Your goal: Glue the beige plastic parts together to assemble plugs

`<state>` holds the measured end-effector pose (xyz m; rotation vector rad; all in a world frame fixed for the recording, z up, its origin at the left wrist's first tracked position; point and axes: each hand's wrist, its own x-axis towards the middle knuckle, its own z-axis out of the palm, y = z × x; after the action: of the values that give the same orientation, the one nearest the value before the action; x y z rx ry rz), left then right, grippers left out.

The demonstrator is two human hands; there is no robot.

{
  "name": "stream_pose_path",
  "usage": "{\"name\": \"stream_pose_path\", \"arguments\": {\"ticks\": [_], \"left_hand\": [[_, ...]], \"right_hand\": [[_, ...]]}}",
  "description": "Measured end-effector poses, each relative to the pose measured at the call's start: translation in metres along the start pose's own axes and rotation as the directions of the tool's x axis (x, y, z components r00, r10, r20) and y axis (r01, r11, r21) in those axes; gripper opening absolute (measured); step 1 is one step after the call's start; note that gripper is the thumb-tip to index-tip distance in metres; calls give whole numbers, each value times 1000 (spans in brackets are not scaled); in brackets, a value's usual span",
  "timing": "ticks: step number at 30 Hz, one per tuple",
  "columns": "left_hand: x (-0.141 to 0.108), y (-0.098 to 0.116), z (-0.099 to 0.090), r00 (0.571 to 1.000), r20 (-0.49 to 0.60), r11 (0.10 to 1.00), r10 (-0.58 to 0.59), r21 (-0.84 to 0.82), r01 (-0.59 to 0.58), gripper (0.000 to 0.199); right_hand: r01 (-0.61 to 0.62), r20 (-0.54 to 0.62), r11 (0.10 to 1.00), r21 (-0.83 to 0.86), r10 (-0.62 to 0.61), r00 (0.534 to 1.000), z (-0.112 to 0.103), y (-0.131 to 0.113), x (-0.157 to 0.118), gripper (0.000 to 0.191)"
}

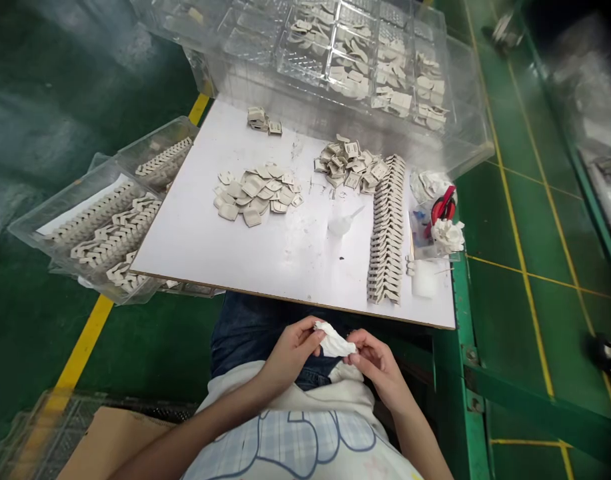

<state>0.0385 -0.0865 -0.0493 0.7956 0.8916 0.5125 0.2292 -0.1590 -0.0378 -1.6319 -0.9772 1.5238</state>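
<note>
Above my lap, just off the table's front edge, my left hand and my right hand pinch the two ends of a crumpled white tissue. The fingers of both hands are closed on it, and it stretches loosely between them. On the white tabletop lies a loose pile of beige plastic pieces. A second pile of beige parts sits farther back. To its right runs a long stacked row of beige parts. A small translucent bottle with a thin spout stands between the piles and the row.
Clear compartment trays with beige parts rise along the table's back. More trays with stacked parts are at the left. On the right are red-handled scissors, a white tissue wad and a white container. Cardboard lies lower left.
</note>
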Motion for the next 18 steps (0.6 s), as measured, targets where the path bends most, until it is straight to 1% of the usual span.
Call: {"name": "stream_pose_path", "arguments": {"ticks": [2,3,4,6,8,12,15,17,18], "left_hand": [[-4,-1,-1,1000,-15,1000,22,11,-22,29],[-6,-1,-1,999,-15,1000,29,10,-28,28],[-8,-2,-2,1000,-12,1000,29,0,-29,28],[-11,-1,-4,1000,-13,999,15,-45,-15,30],[-13,1,-7,999,-34,995,-11,-99,7,35],[-17,10,-15,995,-92,986,-31,-167,16,43],[-17,13,-17,996,-83,977,-40,-212,21,50],[-16,14,-18,996,-66,974,-54,-224,38,50],[-15,15,-18,995,-77,974,-59,-224,40,49]], "right_hand": [[27,82,999,24,-28,996,5,-3,5,61],[30,117,999,13,-31,993,8,-5,8,61],[26,133,1000,-9,-24,991,11,-6,12,57],[6,99,998,-65,0,995,17,-9,18,46],[-3,31,997,-75,6,1000,21,-10,22,42],[2,-22,998,-62,-3,1000,29,-16,27,45],[3,-65,998,-63,-7,998,37,-24,29,50],[-17,-50,999,-51,15,999,42,-29,31,52],[-19,-45,998,-54,16,999,44,-31,32,53]]}}
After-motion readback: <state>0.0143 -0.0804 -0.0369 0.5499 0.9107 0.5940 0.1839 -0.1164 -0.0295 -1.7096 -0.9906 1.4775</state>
